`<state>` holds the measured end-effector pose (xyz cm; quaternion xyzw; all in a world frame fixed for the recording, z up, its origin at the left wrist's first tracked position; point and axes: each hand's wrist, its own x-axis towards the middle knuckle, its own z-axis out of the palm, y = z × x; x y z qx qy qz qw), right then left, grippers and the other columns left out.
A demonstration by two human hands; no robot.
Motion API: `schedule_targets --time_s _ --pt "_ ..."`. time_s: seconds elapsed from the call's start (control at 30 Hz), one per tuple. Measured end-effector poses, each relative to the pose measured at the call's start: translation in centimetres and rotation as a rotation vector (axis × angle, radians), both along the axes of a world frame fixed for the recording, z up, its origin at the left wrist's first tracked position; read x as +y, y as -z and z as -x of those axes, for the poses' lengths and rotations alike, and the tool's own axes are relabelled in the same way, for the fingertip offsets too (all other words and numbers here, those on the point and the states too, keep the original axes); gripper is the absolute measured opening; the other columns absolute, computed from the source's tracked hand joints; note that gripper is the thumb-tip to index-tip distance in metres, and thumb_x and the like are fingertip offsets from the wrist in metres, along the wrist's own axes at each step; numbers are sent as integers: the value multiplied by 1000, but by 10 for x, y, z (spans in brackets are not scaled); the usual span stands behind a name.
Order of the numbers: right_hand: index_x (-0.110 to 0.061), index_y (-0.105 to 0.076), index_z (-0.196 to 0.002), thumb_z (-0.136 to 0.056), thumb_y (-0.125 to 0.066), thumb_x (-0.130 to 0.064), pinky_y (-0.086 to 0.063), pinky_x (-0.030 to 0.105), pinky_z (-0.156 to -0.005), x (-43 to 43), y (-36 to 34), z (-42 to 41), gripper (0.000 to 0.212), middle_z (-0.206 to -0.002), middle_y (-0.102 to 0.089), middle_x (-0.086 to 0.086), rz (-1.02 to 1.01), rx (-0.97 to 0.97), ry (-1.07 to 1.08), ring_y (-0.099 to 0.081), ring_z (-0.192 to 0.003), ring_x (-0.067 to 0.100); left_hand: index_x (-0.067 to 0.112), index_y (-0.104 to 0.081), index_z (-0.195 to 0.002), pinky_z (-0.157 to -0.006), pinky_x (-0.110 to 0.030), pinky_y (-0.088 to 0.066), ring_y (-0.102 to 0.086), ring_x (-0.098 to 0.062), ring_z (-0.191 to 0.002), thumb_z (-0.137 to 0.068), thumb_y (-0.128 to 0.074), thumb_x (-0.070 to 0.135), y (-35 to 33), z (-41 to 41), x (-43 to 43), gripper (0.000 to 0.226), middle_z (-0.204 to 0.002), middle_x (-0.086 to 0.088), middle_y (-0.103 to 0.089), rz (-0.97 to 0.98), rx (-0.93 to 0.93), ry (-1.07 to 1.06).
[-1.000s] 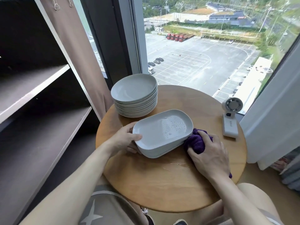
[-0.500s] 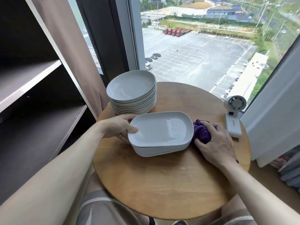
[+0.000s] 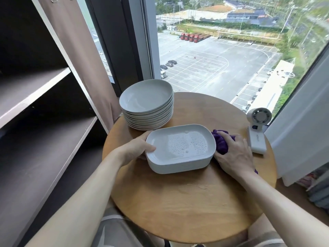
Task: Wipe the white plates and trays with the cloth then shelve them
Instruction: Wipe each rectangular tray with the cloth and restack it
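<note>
Round wooden table (image 3: 187, 202) by window. Stack of white trays (image 3: 179, 148) at centre, top one wet. Left hand (image 3: 137, 150) grips its left rim; right hand (image 3: 233, 154) clutches purple cloth (image 3: 221, 141) just beside it.

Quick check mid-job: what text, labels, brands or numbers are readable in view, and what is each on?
Nothing can be read outright.
On the white fan: a short grey word along its base, too blurred to read.
On the building outside the window: a reddish rooftop sign, too small to read.
On the stack of plates, top tray and purple cloth: no markings visible.
</note>
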<state>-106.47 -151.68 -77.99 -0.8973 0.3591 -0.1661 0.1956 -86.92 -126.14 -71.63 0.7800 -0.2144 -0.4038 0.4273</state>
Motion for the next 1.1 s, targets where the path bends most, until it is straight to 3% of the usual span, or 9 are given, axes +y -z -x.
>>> schedule_targets --time_s 0.17,0.3,0.4,0.5,0.67,0.8,0.97,1.03,1.1 --pt "-36 -56 -144 -80 -75 -57 -45 45 -99 9 0 17 70 -121 -54 8 -19 -17 -63 -53 -114 32 39 -50 -140 -87 -31 -52 -67 -19 -113 -93 -54 2 -3 7 11 59 -125 3 -70 1 30 35" --pt "-37 -56 -141 -79 -75 -59 -47 45 -95 19 1 30 69 -120 -54 6 -17 -32 -35 -53 -113 30 37 -42 -148 -107 -38 -48 -62 -16 -120 -97 -52 5 0 17 12 61 -133 6 -64 20 -28 5" --pt "-37 -56 -139 -80 -75 -59 -48 45 -94 25 2 37 66 -119 -55 6 4 -39 -5 -53 -111 30 36 -21 -158 -116 -42 -40 -48 -16 -135 -103 -53 18 8 24 16 66 -149 7 -47 20 -119 -14" --pt "-36 -56 -138 -80 -74 -58 -48 45 -93 31 2 43 64 -118 -55 6 19 -43 15 -54 -109 31 36 -16 -160 -113 -45 -43 -50 -20 -133 -103 -56 37 17 36 23 70 -146 0 -49 100 -141 -149" --pt "-39 -59 -134 -77 -77 -51 -48 41 -94 37 0 52 62 -111 -54 -2 -120 -132 28 -54 -108 23 38 -8 -160 -121 -37 -29 -35 -9 -144 -64 -78 77 21 44 33 125 -157 14 -35 89 -197 -50" --pt "-48 -62 -124 -76 -81 -39 -41 32 -87 40 -6 58 52 -108 -58 -11 -269 -261 36 -54 -102 13 38 -12 -157 -120 -30 -32 -37 10 -134 -54 -95 53 28 50 33 133 -145 27 -40 133 -299 9" --pt "-48 -70 -95 -81 -83 -30 -47 26 -78 41 -15 66 25 -91 -72 -18 -499 -425 46 -64 -89 7 42 -32 -147 -116 -39 -40 -45 1 -133 -57 -99 40 30 47 33 113 -141 22 -49 245 -348 30" --pt "-42 -74 -90 -81 -81 -36 -48 29 -69 39 -22 71 13 -80 -73 -15 -616 -507 59 -65 -74 4 44 -33 -147 -115 -39 -40 -46 1 -133 -56 -99 42 30 46 32 112 -140 23 -50 261 -361 34" --pt "-35 -75 -88 -75 -76 -47 -50 33 -66 38 -28 77 18 -75 -72 -5 -734 -584 104 -64 -69 14 44 -34 -146 -115 -39 -40 -46 1 -133 -56 -99 42 32 45 33 111 -140 23 -50 275 -365 41"
